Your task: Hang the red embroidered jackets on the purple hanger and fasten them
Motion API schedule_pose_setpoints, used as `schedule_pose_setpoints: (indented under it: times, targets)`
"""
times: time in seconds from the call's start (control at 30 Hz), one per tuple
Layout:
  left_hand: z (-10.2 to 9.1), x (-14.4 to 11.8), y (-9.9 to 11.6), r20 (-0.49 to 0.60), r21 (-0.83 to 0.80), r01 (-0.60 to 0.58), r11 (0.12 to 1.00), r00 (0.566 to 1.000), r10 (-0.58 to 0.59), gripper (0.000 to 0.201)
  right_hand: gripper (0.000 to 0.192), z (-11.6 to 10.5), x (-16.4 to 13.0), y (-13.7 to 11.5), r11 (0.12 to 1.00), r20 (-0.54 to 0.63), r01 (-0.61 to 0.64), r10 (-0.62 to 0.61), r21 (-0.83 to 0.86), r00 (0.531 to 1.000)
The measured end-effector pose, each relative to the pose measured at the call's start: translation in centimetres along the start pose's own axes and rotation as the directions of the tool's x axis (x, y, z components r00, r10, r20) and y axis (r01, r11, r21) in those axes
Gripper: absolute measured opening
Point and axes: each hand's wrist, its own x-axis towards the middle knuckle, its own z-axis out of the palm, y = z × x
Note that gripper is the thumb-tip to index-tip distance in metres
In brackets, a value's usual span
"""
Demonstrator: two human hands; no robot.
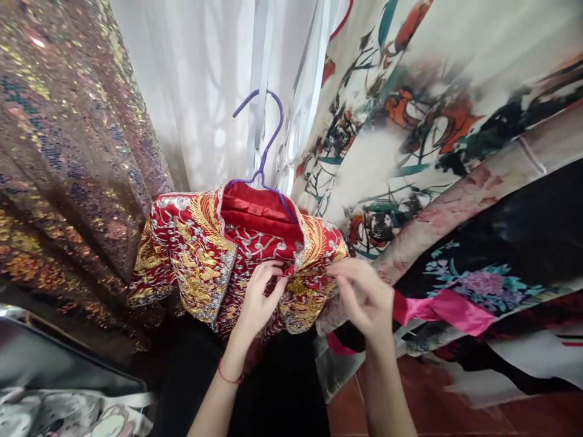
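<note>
A red jacket [200, 255] with gold and silver embroidery hangs on a purple hanger [268, 142] in front of me. My left hand [259, 297] pinches the jacket's front edge near the collar opening. My right hand [364, 297] grips the other front edge at the right. Both hands meet at the front closure. A red cord is tied on my left wrist.
A sequined brown-gold garment [68, 152] hangs at the left. White sheer fabric [200, 79] hangs behind. Cream robes with floral prints [432, 103] and a black floral robe with a pink sash [446, 306] hang at the right. Red-brown floor [455, 413] shows below.
</note>
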Motion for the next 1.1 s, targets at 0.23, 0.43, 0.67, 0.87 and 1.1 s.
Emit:
schedule_pose_setpoints:
  times: [0.23,0.43,0.67,0.87,1.1]
  targets:
    - [-2.7,-3.3,0.4,0.038,-0.111,0.201,0.973,0.979,-0.198,0.023,0.036,-0.1,4.5,6.0,0.902,0.146,-0.371,0.346,0.221,0.927]
    - [-3.2,-3.4,-1.5,-0.092,-0.093,0.266,0.96,0.957,-0.274,0.026,0.074,2.1,-0.1,7.7,0.795,0.337,-0.543,0.45,0.272,0.827]
    - [-3.0,-1.0,-0.2,-0.145,-0.063,0.206,0.977,0.966,-0.213,0.024,0.039,-0.3,-0.3,3.1,0.794,-0.04,-0.544,0.574,0.273,0.818]
    - [-4.1,2.9,1.8,-0.331,-0.039,0.094,0.995,0.938,-0.101,0.022,0.023,-2.1,1.0,-1.7,0.902,-0.331,-0.43,0.397,-0.03,0.856]
    - [-1.8,-2.8,-3.7,-0.359,-0.229,0.3,0.926,0.858,-0.367,0.03,0.033,2.1,-6.2,-0.2,0.882,-0.304,-0.451,0.395,-0.139,0.867]
